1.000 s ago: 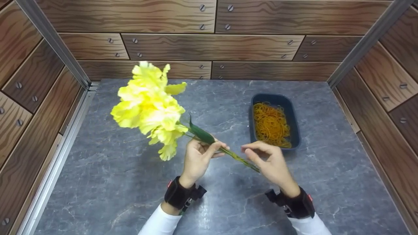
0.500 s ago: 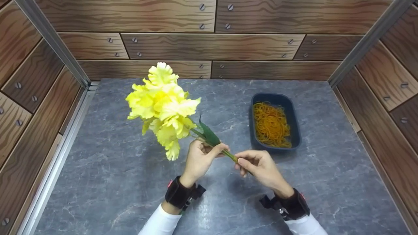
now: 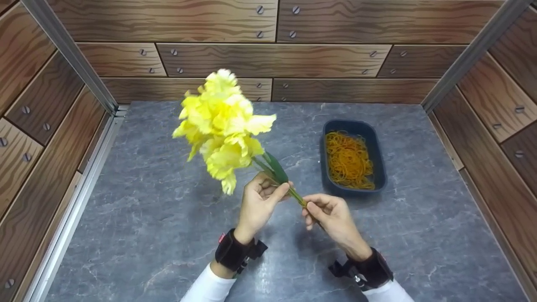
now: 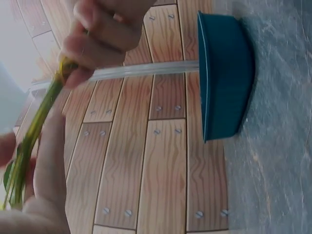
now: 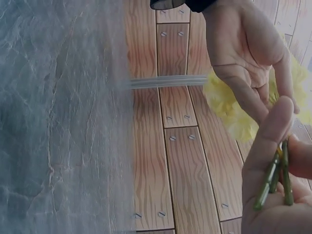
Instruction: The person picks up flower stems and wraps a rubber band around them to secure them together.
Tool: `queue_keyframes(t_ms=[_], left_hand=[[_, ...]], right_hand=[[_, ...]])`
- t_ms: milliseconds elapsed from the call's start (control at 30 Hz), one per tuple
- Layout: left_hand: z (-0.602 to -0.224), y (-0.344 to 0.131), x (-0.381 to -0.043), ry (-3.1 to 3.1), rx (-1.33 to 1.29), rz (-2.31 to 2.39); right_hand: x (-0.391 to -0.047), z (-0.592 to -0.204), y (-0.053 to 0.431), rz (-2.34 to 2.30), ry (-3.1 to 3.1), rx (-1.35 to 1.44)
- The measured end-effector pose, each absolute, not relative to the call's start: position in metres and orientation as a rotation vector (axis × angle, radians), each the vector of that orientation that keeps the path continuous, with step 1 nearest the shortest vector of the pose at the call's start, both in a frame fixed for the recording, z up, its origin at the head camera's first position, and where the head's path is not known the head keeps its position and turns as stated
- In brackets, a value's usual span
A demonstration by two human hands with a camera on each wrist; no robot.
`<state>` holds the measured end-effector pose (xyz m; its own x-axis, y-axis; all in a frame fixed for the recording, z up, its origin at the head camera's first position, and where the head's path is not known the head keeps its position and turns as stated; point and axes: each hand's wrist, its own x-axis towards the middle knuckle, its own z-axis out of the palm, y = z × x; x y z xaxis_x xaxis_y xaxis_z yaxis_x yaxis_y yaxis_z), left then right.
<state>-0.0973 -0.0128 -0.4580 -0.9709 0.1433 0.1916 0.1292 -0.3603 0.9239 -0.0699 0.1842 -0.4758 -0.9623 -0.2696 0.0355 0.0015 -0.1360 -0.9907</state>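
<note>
A bunch of yellow artificial-looking flowers (image 3: 226,130) with a dark green leaf (image 3: 277,167) is held up over the table, blooms to the upper left. My left hand (image 3: 256,207) grips the green stems (image 3: 296,195) just below the leaf, thumb on top. Lower down, my right hand (image 3: 337,220) pinches the stems between thumb and fingers. At its fingertips a yellow rubber band (image 4: 62,69) circles the stems in the left wrist view. Several stem ends (image 5: 271,184) show by the right palm in the right wrist view.
To the right on the grey marbled table (image 3: 138,235) stands a dark blue plastic tub (image 3: 379,159) with a heap of orange-yellow rubber bands (image 3: 349,161). Wood-patterned walls (image 3: 268,61) with metal corner rails enclose the table at the back and sides.
My right hand, loosely raised by the stem ends a second ago, has moved left and pinches the stems at the band. The blooms have swung right and slightly up.
</note>
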Motion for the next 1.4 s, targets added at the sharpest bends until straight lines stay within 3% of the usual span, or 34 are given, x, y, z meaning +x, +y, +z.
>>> queue_keyframes(t_ms=[200,467,700,833,1067,1400], left_hand=[[-0.463,-0.003,-0.089,1.811,0.19,2.694],[-0.461,-0.013,-0.094,1.763,0.198,2.712],[-0.46,-0.037,-0.106,1.837,0.165,2.57],[-0.467,-0.052,-0.114,1.918,0.14,2.463],[-0.491,-0.065,-0.123,1.911,0.057,2.322],[-0.518,-0.067,-0.127,1.988,-0.11,2.191]], right_hand=[[-0.065,-0.484,0.171,-2.282,1.888,-0.308],[-0.065,-0.491,0.163,-2.204,2.076,-0.385],[-0.071,-0.482,0.185,-2.156,2.391,-0.556],[-0.077,-0.479,0.204,-1.895,2.721,-0.664],[-0.085,-0.486,0.237,-1.161,3.207,-0.538],[-0.09,-0.509,0.262,-0.747,3.338,-0.39]])
